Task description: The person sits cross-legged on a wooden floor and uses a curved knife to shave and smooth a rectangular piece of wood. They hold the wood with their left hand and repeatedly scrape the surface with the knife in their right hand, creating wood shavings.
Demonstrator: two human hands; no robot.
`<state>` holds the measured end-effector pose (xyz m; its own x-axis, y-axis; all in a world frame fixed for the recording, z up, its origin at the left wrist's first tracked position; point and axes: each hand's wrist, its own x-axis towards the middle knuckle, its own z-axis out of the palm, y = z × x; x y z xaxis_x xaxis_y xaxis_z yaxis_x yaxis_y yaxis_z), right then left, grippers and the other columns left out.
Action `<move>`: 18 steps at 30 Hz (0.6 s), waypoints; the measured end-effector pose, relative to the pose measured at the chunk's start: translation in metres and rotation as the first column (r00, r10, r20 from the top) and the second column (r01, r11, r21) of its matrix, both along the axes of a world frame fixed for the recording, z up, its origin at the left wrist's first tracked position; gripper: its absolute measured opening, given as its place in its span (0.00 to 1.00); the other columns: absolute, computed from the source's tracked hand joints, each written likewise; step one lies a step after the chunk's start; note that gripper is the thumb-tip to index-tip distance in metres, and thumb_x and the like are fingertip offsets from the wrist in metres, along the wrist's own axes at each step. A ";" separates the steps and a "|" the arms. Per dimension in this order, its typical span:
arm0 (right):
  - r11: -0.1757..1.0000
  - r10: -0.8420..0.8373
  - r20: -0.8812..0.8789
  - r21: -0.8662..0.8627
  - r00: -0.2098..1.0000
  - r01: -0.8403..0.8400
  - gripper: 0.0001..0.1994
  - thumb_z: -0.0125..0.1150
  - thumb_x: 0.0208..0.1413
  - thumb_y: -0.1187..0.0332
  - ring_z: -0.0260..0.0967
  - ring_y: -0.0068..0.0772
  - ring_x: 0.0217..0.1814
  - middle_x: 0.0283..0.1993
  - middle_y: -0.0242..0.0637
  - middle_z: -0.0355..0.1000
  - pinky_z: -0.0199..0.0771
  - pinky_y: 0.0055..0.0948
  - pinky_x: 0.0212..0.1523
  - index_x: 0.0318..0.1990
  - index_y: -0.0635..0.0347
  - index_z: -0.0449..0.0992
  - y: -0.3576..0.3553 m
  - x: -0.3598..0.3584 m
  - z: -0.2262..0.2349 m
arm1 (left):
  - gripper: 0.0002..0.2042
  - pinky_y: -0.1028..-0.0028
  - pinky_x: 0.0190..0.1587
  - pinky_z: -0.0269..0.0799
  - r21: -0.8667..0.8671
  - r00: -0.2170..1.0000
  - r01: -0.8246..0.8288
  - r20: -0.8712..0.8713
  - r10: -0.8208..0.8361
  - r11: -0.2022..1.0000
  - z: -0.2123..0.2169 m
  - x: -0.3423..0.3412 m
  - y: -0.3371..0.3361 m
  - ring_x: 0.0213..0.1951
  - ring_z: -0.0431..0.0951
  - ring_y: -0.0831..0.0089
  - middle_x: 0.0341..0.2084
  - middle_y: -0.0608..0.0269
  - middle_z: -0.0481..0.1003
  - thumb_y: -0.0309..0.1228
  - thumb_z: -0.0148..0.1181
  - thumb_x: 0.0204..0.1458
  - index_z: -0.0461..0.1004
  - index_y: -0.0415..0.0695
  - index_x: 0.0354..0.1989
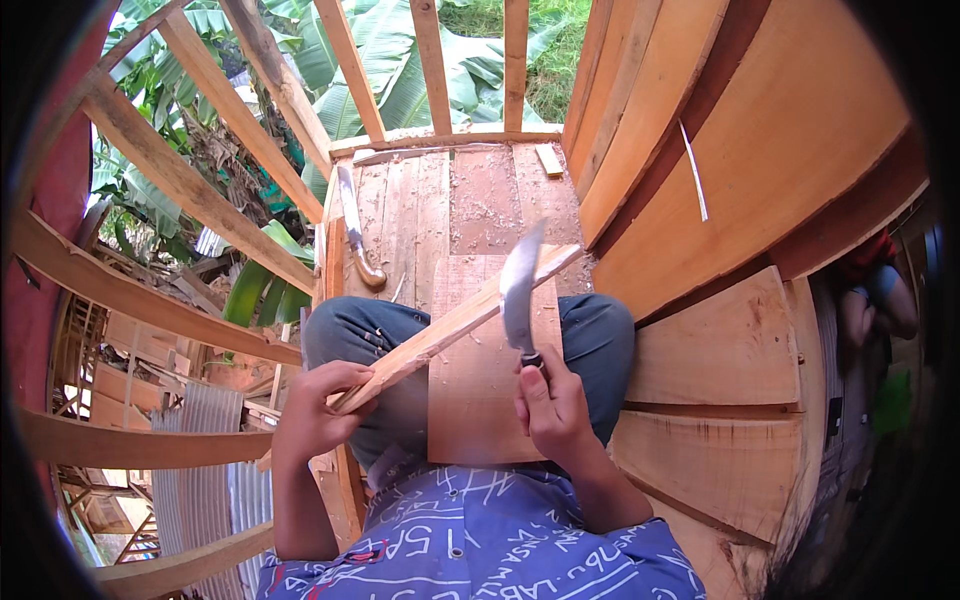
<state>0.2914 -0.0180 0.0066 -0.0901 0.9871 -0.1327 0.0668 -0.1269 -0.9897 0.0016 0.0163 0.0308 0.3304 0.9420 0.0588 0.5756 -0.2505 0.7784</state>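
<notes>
A long narrow wooden strip (430, 343) slants across my lap, up to the right. My left hand (325, 408) is closed round its lower end. In my right hand (555, 405) is the dark handle of a knife with a broad, curved blade (519, 290), held upright. The blade overlaps the upper part of the strip in view; whether they touch I cannot tell. Beneath the strip a flat wooden board (465, 420) lies across my lap, between my knees.
A second long knife (357, 240) with a wooden handle lies on the plank floor (400, 190) at the left. Shavings and a small wood block (549, 160) are on the floor ahead. Slatted railings (220, 115) stand left and ahead, plank walls (740, 130) right. Another person (870, 300) is at the far right.
</notes>
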 end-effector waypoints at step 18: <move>0.969 -0.112 0.081 0.230 0.990 0.091 0.13 0.52 0.64 0.66 0.69 0.31 0.26 0.24 0.36 0.69 0.68 0.33 0.29 0.47 0.67 0.69 -0.020 0.011 -0.008 | 0.17 0.70 0.43 0.77 -0.012 0.999 -0.019 0.043 0.019 1.000 -0.002 -0.006 -0.007 0.40 0.82 0.61 0.37 0.52 0.81 0.15 0.67 0.34 0.78 0.35 0.38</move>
<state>0.3021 -0.0380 -0.0013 0.0139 0.9957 0.0911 0.1573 0.0877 -0.9836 -0.0044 0.0089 0.0292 0.3098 0.9488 0.0617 0.5464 -0.2307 0.8051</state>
